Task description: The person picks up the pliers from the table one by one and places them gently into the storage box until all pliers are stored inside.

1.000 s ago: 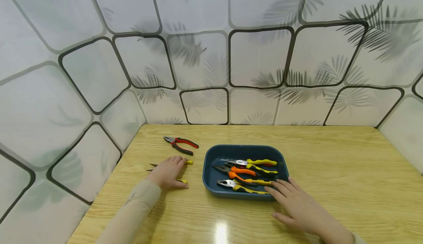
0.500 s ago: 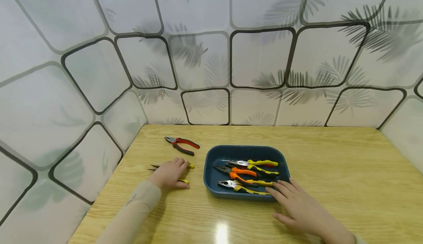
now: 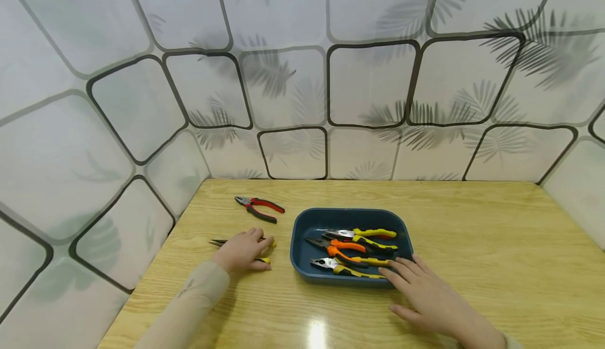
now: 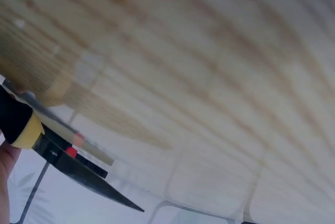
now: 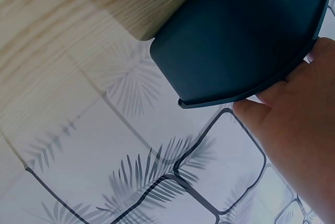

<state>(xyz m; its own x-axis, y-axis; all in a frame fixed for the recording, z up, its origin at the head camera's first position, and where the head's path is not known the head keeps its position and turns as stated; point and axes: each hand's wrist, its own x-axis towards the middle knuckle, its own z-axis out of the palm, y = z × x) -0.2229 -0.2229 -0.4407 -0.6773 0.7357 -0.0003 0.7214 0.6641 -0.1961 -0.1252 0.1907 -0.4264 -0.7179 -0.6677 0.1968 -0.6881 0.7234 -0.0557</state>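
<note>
My left hand (image 3: 242, 250) grips a pair of needle-nose pliers (image 3: 263, 260) with yellow-and-black handles, on the table left of the tray. Its thin dark tips poke out to the left, close together, and the hand covers its middle. The left wrist view shows its long tapered nose (image 4: 89, 176). My right hand (image 3: 427, 299) rests on the near right corner of a dark blue tray (image 3: 350, 282), fingers laid over the rim and the thumb outside it. Combination pliers (image 3: 347, 270) with yellow-and-black handles lie just beyond those fingertips.
Inside the tray are also orange-handled pliers (image 3: 347, 245) and yellow-handled long-nose pliers (image 3: 375, 232). Red-and-black pliers (image 3: 260, 208) lie spread on the table (image 3: 496, 233) behind my left hand. A patterned wall (image 3: 364, 152) bounds the back and left.
My left hand has squeezed the needle-nose pliers: the two handles have come nearer each other and the tips have drawn together. My right hand stays on the tray.
</note>
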